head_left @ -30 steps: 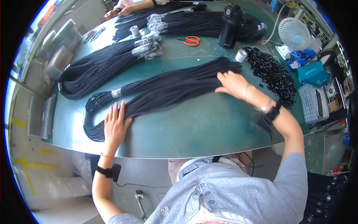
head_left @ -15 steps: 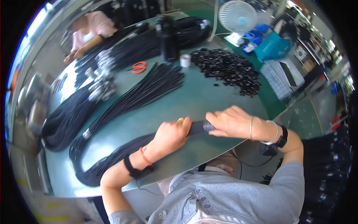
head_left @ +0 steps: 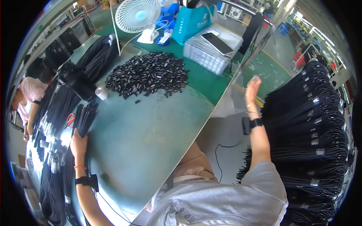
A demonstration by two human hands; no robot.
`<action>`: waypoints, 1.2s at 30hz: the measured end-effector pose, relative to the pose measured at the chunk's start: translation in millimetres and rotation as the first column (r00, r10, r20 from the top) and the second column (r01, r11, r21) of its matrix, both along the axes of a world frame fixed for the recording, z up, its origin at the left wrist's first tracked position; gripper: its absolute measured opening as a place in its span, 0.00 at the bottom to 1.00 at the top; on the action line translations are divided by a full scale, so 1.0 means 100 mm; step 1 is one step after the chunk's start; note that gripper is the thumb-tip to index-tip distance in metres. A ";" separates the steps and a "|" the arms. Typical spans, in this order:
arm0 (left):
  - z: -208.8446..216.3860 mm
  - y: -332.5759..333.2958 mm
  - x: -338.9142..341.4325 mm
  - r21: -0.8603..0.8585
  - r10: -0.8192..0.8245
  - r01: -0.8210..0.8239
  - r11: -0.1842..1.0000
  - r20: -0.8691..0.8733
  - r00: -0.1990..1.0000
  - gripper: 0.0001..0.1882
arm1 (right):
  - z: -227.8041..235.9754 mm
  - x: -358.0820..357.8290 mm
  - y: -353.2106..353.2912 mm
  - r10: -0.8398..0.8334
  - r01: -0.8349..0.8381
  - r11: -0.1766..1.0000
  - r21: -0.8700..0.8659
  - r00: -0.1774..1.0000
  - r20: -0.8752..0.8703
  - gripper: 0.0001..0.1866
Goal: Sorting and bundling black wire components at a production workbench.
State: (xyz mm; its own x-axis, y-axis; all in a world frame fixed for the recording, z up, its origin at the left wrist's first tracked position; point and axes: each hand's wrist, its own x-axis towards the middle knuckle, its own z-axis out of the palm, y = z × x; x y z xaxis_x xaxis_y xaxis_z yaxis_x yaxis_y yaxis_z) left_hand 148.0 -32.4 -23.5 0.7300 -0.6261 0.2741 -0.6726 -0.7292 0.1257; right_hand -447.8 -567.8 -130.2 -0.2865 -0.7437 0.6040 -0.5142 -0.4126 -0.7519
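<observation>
At the left of the table, my left hand (head_left: 78, 144) is closed round a bundle of thin black cords (head_left: 85, 117), just below its loose ends. Orange-handled scissors (head_left: 70, 120) lie right beside that bundle. My right hand (head_left: 253, 91) is stretched out past the table's right edge, fingers pointing up and drawn together. Something small and greyish (head_left: 256, 78) shows at its fingertips, too small to name. Near this hand hangs a clear plastic bag (head_left: 228, 101) at the table edge.
A heap of small black pieces (head_left: 149, 73) covers the far table, with a white roll (head_left: 100, 92) and black bottle (head_left: 77, 83) beside it. A fan (head_left: 137, 16), teal bag (head_left: 192, 24) and plastic trays (head_left: 211, 52) stand behind. Black cord bundles (head_left: 313, 143) hang at right. A co-worker (head_left: 30, 98) sits far left.
The view has swung right. My hands, close together on a black cord bundle before, are now far apart: the left on a bundle at the left, the right out beyond the table edge.
</observation>
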 end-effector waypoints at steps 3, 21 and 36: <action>0.04 0.01 -0.02 0.096 0.052 -0.053 0.994 0.010 0.999 0.24 | -0.60 0.20 0.11 0.256 -0.177 0.926 0.333 0.943 -0.212 0.28; 0.39 -0.09 -1.65 0.088 -0.316 0.362 0.928 -0.326 0.891 0.15 | 2.34 2.29 2.67 0.685 -0.858 0.393 0.330 0.034 -0.728 0.24; 0.49 3.73 -1.89 0.018 0.239 -0.242 0.970 -0.247 0.939 0.32 | 1.97 3.52 3.68 0.650 0.140 -0.157 0.978 -0.730 0.209 0.19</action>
State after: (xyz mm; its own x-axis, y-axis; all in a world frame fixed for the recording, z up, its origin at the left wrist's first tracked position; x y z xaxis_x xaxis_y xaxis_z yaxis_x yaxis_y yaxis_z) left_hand -40.6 340.6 25.6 0.9039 -0.4213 0.0738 -0.4246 -0.8628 0.2744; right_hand -95.9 -200.2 66.8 0.5090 0.3791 -0.7728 -0.1849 -0.8287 -0.5283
